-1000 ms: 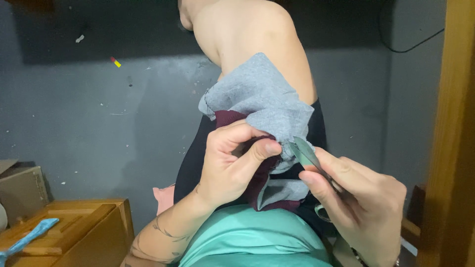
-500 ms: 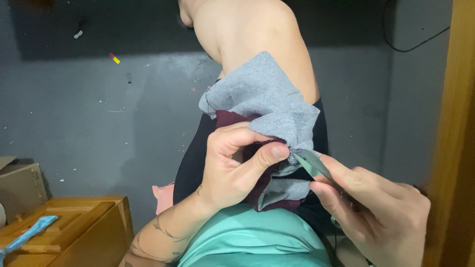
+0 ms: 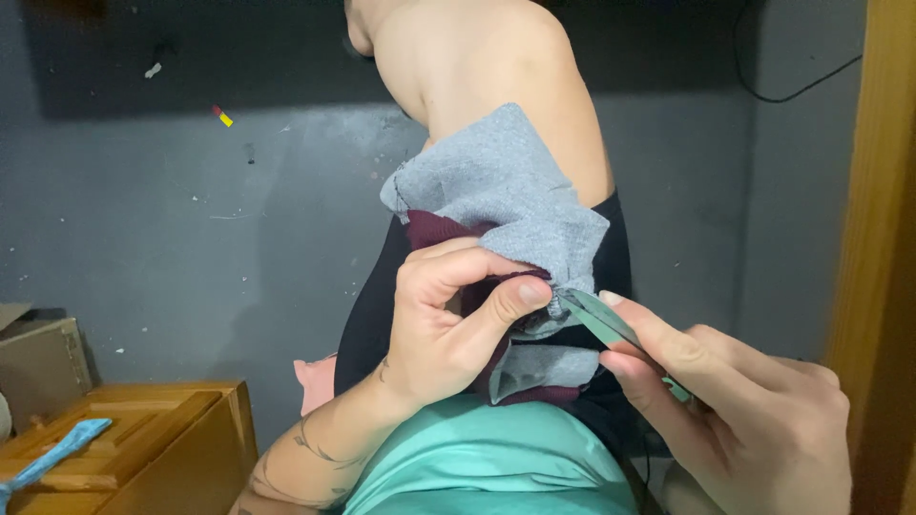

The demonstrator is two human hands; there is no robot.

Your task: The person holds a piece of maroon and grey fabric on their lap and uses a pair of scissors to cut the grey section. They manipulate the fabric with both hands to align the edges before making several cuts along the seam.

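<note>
Grey concrete floor [image 3: 172, 238], dusty, specked with scraps; wooden post [image 3: 883, 191] along right edge, wooden box [image 3: 143, 439] lower left with a blue strip [image 3: 52, 456] lying on it. Bare leg [image 3: 496, 86] raised mid-frame, knee up, black shorts [image 3: 372, 315] below, teal shirt [image 3: 487, 467] nearest the camera. Draped over the knee: grey fabric [image 3: 506, 191], layered on a maroon piece [image 3: 439, 229]; both spill down toward the lap. Left hand [image 3: 448, 324] pinched shut on the bunched fabric edge, thumb pressing against forefinger. Right hand [image 3: 735, 410] closed round a slim metal tool [image 3: 601, 319], probably small snips or tweezers, handle hidden in the fist. Tool's long axis diagonal, lower right to upper left; tip aimed at the pinch, touching or just beside the left thumb, contact not resolvable. Risks, as judged: tip so near the thumb could nick skin if the pinch slips; loose drape over a rounded knee could shift and bring the wrong layer under the tip.
</note>
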